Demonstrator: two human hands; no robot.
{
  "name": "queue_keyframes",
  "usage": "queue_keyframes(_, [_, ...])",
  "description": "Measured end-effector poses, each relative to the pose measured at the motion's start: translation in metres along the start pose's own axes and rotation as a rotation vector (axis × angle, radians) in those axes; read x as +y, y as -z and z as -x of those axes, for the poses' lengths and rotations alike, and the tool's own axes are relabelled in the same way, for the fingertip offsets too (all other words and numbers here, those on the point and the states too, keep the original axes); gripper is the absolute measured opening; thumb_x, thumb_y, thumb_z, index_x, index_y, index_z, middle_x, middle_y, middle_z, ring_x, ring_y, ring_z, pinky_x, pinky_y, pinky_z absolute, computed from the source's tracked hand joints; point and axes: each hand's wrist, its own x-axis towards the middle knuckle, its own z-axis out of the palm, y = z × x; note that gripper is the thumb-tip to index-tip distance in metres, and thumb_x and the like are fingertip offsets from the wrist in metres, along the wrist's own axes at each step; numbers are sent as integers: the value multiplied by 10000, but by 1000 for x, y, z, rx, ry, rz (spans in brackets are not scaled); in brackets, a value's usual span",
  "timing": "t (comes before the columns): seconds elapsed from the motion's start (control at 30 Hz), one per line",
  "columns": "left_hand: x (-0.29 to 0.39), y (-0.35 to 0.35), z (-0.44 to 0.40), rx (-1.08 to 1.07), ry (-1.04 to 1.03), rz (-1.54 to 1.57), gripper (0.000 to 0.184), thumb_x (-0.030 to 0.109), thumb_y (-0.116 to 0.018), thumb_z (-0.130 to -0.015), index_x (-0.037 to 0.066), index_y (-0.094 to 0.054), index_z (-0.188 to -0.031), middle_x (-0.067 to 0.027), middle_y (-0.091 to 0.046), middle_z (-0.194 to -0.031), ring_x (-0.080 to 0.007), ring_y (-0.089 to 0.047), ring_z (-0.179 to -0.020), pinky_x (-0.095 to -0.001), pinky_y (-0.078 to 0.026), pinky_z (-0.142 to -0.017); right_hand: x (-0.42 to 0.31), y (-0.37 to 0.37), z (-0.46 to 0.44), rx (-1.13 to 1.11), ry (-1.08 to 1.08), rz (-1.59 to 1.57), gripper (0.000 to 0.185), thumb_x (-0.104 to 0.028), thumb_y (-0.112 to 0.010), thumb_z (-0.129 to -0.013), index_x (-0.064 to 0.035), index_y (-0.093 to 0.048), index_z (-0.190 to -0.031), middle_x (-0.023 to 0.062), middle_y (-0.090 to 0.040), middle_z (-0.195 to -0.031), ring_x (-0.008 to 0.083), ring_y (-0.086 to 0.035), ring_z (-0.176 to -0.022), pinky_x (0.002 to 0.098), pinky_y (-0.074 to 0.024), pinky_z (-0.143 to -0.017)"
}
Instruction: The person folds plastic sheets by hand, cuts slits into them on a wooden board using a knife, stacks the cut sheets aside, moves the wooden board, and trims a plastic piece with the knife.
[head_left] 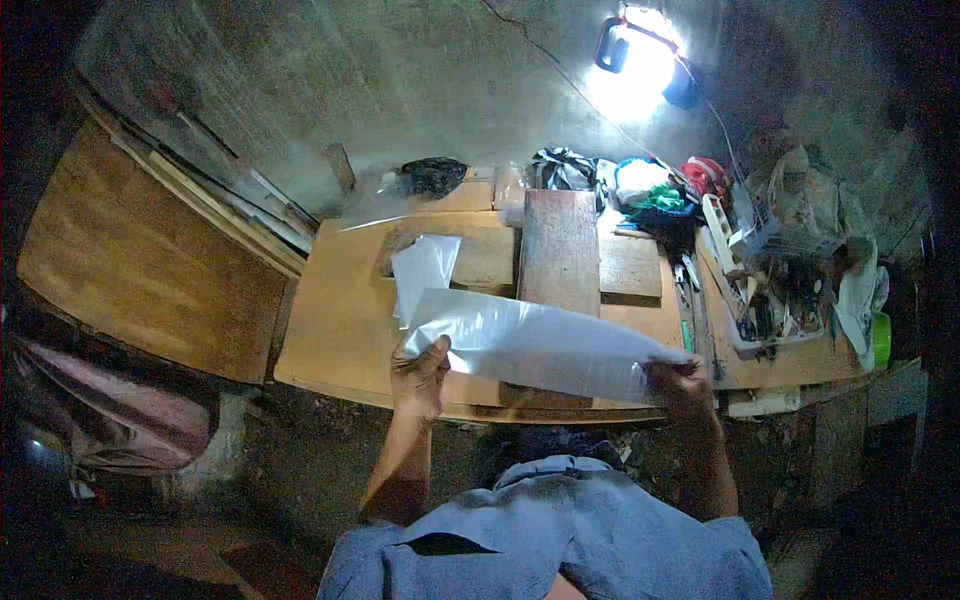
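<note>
A long, translucent whitish plastic sheet point(540, 342) is stretched between my two hands above the front of the table. My left hand point(424, 372) pinches its left end, thumb on top, where the plastic creases and shines. The other end is gripped by my right hand point(680, 380), whose fingers are partly in shadow. Whether the plastic is a single layer or a flat bag, I cannot tell. Just beyond my left hand lie several whitish flat plastic pieces point(425, 268), overlapping on a wooden board and partly covered by the held sheet.
A dark wooden plank point(560, 250) lies lengthwise across boards on the wooden table point(330, 300). Bundled bags and cloths point(655, 185) line the back. At right stand a basket of tools point(780, 310) and a green container point(881, 341). A bright lamp point(640, 65) hangs on the wall.
</note>
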Motion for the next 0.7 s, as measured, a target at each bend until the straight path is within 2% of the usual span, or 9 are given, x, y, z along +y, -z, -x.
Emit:
queue_keyframes(0.13, [2,5,4,-122,-40,-50,271,-31,-667,-771,30,-618,-1031,-3,-642,-854,-80,-567,-701,-222,-443,-613,-2,14,3,33,-11,36,159,-137,-706,-783,0,-661,-848,21,-648,-750,96,-577,-652,234,-470,-611])
queue_keyframes(0.2, [-1,18,2,-130,-35,-119,200,-45,-643,-777,17,-634,-967,-47,-661,-887,-114,-598,-724,-252,-478,-657,-9,18,7,64,155,203,176,-157,-710,-777,-4,-658,-846,31,-650,-743,105,-592,-657,247,-484,-606])
queue_keyframes(0.23, [-7,33,0,-174,-41,-180,190,-61,-641,-764,15,-637,-938,-69,-667,-890,-132,-610,-744,-265,-490,-687,8,30,1,30,111,69,359,-319,-736,-741,6,-651,-867,70,-656,-779,132,-613,-697,270,-504,-633])
queue_keyframes(0.27, [-15,44,-2,-219,-47,-242,182,-77,-638,-751,13,-641,-909,-91,-672,-893,-150,-622,-763,-277,-501,-717,17,43,-3,35,109,70,359,-319,-736,-741,6,-651,-867,70,-656,-779,132,-613,-697,270,-504,-633])
queue_keyframes(0.33, [-2,28,3,-285,-69,-110,223,-116,-666,-679,13,-644,-860,-126,-675,-903,-177,-636,-813,-307,-513,-774,23,62,-9,-274,237,-285,613,-430,-804,-604,41,-646,-964,134,-667,-928,200,-643,-829,313,-525,-745])
queue_keyframes(0.37, [7,23,8,-352,-54,-202,226,-102,-681,-663,21,-648,-850,-135,-674,-903,-190,-639,-822,-324,-517,-780,49,81,-19,-291,246,-258,685,-509,-782,-594,55,-629,-952,180,-650,-973,232,-642,-848,337,-524,-749])
queue_keyframes(0.47, [8,22,8,-421,36,-183,192,-33,-713,-655,40,-653,-821,-153,-671,-899,-217,-644,-833,-369,-531,-764,25,63,-6,-142,290,-170,682,-588,-698,-571,20,-605,-866,228,-595,-1024,282,-609,-901,363,-524,-722])
queue_keyframes(0.5, [8,19,8,-437,59,-174,157,-13,-704,-671,44,-653,-808,-158,-670,-900,-218,-644,-830,-371,-532,-751,24,68,-16,-264,346,-196,656,-583,-702,-573,5,-594,-842,244,-575,-1059,285,-604,-920,364,-520,-759])
queue_keyframes(0.7, [-6,14,10,-422,108,-307,38,50,-635,-740,50,-648,-775,-161,-670,-892,-227,-643,-847,-354,-510,-788,17,40,-7,-125,257,-138,689,-611,-753,-580,-12,-579,-872,203,-592,-1045,270,-614,-916,373,-517,-782])
